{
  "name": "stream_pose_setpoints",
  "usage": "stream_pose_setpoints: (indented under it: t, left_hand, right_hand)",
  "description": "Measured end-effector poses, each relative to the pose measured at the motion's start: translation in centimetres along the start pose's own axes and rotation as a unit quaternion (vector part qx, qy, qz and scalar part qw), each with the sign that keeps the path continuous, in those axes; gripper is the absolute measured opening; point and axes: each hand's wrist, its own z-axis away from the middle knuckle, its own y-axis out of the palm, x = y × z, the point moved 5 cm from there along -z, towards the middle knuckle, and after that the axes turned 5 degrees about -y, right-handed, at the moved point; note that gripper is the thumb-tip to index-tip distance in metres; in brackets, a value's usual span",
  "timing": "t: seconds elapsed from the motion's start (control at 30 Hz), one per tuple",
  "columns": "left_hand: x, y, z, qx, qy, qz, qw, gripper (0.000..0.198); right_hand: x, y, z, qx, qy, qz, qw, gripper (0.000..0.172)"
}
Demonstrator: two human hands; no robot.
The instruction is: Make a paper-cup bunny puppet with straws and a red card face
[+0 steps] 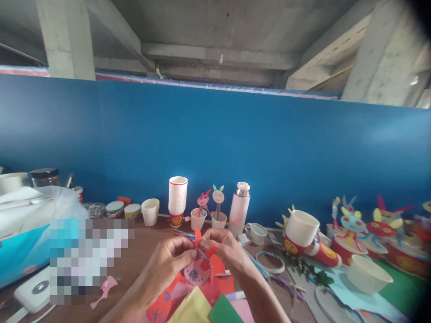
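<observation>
Pinched between my two hands is a round pink paper face (198, 274) with drawn eyes, a red spot and a drawn mouth. Two red paper ears (197, 234) stick up from its top edge. My left hand (178, 255) grips the face's upper left side, thumb in front. At the base of the ears, the fingers of my right hand (218, 242) are pressed together on the paper. Below the face lie red paper scraps (222, 285), a yellow sheet (190, 307) and a green sheet (225, 309).
Behind stand stacked paper cups (178, 197), two cups with paper animal figures (218, 220) and a pink thermos (239, 208). A tape roll (270, 261), a large white cup (302, 228) and several animal-figure cups (348, 242) are at right. A white device (33, 291) and plastic bag (63, 204) sit left.
</observation>
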Motion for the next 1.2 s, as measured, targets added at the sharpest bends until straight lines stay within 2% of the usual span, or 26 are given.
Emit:
stream_pose_setpoints:
  t: [0.13, 0.23, 0.4, 0.47, 0.53, 0.63, 0.8, 1.0, 1.2]
  left_hand:
    - [0.2, -0.1, 0.0, 0.001, 0.008, -0.013, 1.0, 0.025]
    - [0.3, -0.2, -0.1, -0.008, 0.006, -0.008, 1.0, 0.023]
    - [0.2, -0.7, -0.3, -0.055, 0.011, 0.021, 0.998, 0.021]
    - [0.2, -1.0, -0.4, -0.076, 0.018, 0.019, 0.997, 0.021]
    - [0.3, -1.4, -0.5, -0.096, 0.03, 0.016, 0.995, 0.021]
    - [0.6, -2.0, -0.8, -0.124, 0.028, 0.016, 0.992, 0.022]
    - [0.8, -1.8, -1.1, -0.1, 0.027, 0.024, 0.994, 0.022]
    - [0.5, -1.4, -0.9, -0.108, 0.03, 0.016, 0.994, 0.022]
    - [0.7, -1.5, -0.9, -0.106, 0.026, 0.015, 0.994, 0.024]
  right_hand:
    - [-0.1, 0.1, 0.0, 0.002, 0.002, 0.003, 1.0, 0.02]
    - [-0.2, 0.1, -0.2, -0.004, -0.002, -0.002, 1.0, 0.027]
    - [-1.7, -1.4, -1.1, -0.083, -0.006, -0.087, 0.993, 0.05]
    - [-2.3, -1.9, -1.4, -0.105, 0.0, -0.131, 0.986, 0.055]
    - [-2.4, -2.1, -1.5, -0.1, -0.006, -0.14, 0.985, 0.052]
    - [-1.6, -1.4, -1.2, -0.058, -0.016, -0.094, 0.994, 0.04]
    - [-0.6, 0.6, -0.5, -0.011, -0.017, -0.052, 0.998, 0.035]
    - [-1.2, 1.7, -0.7, -0.035, -0.01, -0.073, 0.997, 0.039]
    - [-1.4, 1.7, -0.9, -0.056, -0.022, -0.101, 0.993, 0.032]
